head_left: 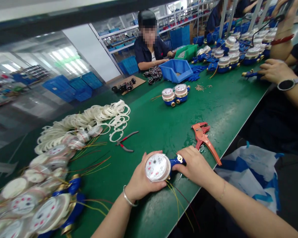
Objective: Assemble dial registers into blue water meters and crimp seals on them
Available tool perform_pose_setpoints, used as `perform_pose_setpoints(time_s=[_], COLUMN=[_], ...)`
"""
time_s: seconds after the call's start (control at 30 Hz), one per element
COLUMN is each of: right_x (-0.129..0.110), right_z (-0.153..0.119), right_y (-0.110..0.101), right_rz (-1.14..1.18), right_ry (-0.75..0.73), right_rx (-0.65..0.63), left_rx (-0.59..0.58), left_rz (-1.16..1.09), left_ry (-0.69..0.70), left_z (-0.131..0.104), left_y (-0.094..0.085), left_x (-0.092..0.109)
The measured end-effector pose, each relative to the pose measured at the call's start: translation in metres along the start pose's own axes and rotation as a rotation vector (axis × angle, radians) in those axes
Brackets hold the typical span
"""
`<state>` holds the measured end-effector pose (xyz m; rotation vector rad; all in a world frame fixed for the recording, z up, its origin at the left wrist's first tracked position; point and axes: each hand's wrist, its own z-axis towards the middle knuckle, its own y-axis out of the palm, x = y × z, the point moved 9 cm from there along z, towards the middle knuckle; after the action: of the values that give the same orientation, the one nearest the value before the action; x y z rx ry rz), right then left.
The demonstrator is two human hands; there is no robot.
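Note:
A round water meter (157, 167) with a white dial and a blue body is held over the green table (149, 132) near its front edge. My left hand (141, 180) wraps round the dial side, fingers behind and thumb below. Closed on the blue pipe end at the right is my right hand (195, 165). Thin yellow and dark red wires (175, 195) hang down from the meter. Orange wire strippers (205, 140) lie just beyond my right hand. Red-handled pliers (125, 142) rest open on the table, beyond my left hand.
Meters and dial units (46, 213) crowd the left, beside white rings (89, 117). Two meters (175, 95) stand mid-table, before a blue bin (176, 70). A person (151, 43) sits across. Another person's hand (278, 71) is at right, near many meters (229, 54).

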<state>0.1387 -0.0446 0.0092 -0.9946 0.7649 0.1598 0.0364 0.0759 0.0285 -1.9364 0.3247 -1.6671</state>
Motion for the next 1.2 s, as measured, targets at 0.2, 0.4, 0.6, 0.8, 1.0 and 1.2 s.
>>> perform_pose_setpoints(time_s=[0.2, 0.4, 0.6, 0.8, 1.0, 1.2], right_x=[0.002, -0.001, -0.004, -0.008, -0.007, -0.014], right_z=[0.001, -0.002, -0.005, -0.009, -0.017, -0.019], right_y=[0.001, 0.0, -0.004, -0.01, -0.008, -0.008], right_rz=[-0.01, -0.033, -0.071, -0.088, -0.09, -0.095], right_ry=[0.019, 0.005, 0.027, 0.044, 0.076, 0.052], right_rx=[-0.014, -0.006, 0.05, 0.117, 0.137, 0.181], left_rx=[0.07, 0.165, 0.296, 0.447, 0.599, 0.722], left_rz=[0.188, 0.224, 0.268, 0.265, 0.284, 0.402], left_ry=[-0.015, -0.038, -0.094, -0.186, -0.269, -0.275], left_z=[-0.006, -0.012, -0.021, -0.032, -0.038, -0.043], left_y=[-0.001, 0.002, 0.003, 0.005, 0.006, 0.007], left_x=[0.0, 0.004, -0.002, -0.006, -0.001, 0.007])
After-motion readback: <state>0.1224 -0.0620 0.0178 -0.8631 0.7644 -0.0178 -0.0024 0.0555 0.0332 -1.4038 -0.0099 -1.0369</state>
